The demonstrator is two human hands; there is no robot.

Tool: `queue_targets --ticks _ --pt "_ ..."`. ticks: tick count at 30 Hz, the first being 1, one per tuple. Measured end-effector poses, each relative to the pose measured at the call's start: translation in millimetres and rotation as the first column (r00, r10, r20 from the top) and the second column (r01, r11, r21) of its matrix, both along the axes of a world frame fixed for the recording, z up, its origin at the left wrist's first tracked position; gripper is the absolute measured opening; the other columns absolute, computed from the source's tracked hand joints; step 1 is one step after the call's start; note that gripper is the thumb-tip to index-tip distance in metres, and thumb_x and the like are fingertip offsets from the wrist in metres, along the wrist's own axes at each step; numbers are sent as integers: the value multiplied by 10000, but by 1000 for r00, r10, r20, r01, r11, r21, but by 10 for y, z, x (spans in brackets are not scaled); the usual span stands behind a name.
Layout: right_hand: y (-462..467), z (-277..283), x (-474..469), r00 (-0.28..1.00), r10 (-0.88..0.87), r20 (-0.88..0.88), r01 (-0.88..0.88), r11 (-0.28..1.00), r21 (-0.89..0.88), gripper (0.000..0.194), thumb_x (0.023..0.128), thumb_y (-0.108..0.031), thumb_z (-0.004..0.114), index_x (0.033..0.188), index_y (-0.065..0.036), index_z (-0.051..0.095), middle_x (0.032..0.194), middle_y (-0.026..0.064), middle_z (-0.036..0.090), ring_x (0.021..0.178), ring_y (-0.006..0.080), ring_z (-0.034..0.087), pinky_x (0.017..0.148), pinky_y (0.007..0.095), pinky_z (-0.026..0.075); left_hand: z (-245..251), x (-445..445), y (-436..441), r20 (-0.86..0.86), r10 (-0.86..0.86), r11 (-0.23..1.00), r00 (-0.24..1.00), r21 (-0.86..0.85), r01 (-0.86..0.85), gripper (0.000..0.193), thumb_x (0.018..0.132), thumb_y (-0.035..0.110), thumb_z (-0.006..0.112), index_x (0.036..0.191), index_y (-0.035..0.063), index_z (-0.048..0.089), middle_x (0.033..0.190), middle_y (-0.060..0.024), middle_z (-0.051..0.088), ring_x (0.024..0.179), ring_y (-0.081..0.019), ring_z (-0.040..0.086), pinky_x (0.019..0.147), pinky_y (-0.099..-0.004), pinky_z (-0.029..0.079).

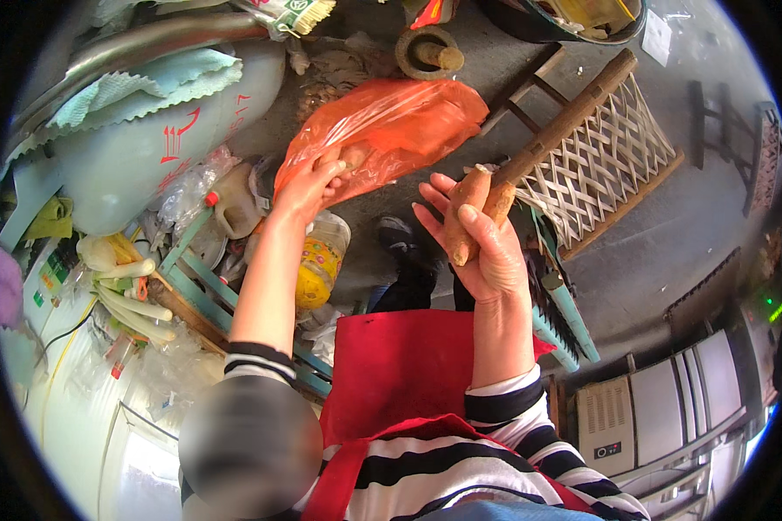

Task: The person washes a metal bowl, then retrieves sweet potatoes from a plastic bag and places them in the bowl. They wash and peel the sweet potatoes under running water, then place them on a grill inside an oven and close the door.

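In my right hand (489,260) lie two sweet potatoes: a front one (469,215) with my thumb over it, and a second one (499,205) partly behind. The index and other fingers are spread out behind them. My left hand (309,189) is curled at the mouth of an orange plastic bag (417,124), gripping its edge. Pale lumps show dimly through the film near my left fingertips; what they are is hard to tell. The bag rests low over the floor, ahead of my feet. A red apron (397,365) covers my lap.
A stool with a woven seat (599,163) stands at the right. Beyond the bag is a stone mortar (404,65) with a pestle (443,56). At the left are a grey tank-like vessel (137,156), a plastic jug (234,202), a yellow-labelled container (319,267) and leeks (133,303).
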State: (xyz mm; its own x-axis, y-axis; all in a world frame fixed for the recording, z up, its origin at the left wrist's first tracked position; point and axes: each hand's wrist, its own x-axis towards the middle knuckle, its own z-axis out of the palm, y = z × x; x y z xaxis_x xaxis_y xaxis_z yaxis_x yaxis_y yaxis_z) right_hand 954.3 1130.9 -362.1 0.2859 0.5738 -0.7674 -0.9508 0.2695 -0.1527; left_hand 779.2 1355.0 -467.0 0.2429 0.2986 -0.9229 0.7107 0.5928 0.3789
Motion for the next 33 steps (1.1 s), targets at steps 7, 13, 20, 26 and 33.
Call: queue_targets --ticks 7,13,20,26,33 --pt "-38 -8 -17 993 118 10 -119 992 43 629 807 -181 786 1326 -10 474 1432 213 465 1347 338 458 1152 486 341 806 381 -579 146 503 737 852 -587 -335 261 922 168 615 1111 -10 580 908 -71 619 709 -85 506 604 -213 413" --pt "-175 -11 75 959 168 228 -208 963 168 574 745 -307 786 1184 -11 563 1368 235 508 1318 384 468 1125 501 358 1138 631 -924 402 206 816 892 -573 70 270 909 198 663 1082 5 588 841 -10 549 680 -90 481 603 -202 368" --pt "-225 -60 31 990 -72 119 47 977 206 670 767 -319 800 1310 -53 513 1356 163 521 1338 462 441 1123 564 356 773 910 -559 386 -185 982 904 108 155 457 1015 490 441 949 84 638 821 29 581 748 -79 519 695 -237 418" --pt "-389 -203 -93 998 -56 12 53 977 208 604 770 -299 783 1263 -56 533 1223 121 596 1186 325 570 1041 506 456 992 1039 -1184 602 -156 903 783 407 -133 102 911 56 664 949 45 571 985 -17 519 829 -77 508 755 -238 438" --pt "-401 -112 112 965 17 261 -106 938 329 578 674 -347 770 1081 7 564 1090 183 566 1000 281 583 825 341 517 1229 1214 -764 135 -828 255 544 955 151 228 726 35 751 940 104 710 1159 -54 641 1084 -290 550 947 -405 461"
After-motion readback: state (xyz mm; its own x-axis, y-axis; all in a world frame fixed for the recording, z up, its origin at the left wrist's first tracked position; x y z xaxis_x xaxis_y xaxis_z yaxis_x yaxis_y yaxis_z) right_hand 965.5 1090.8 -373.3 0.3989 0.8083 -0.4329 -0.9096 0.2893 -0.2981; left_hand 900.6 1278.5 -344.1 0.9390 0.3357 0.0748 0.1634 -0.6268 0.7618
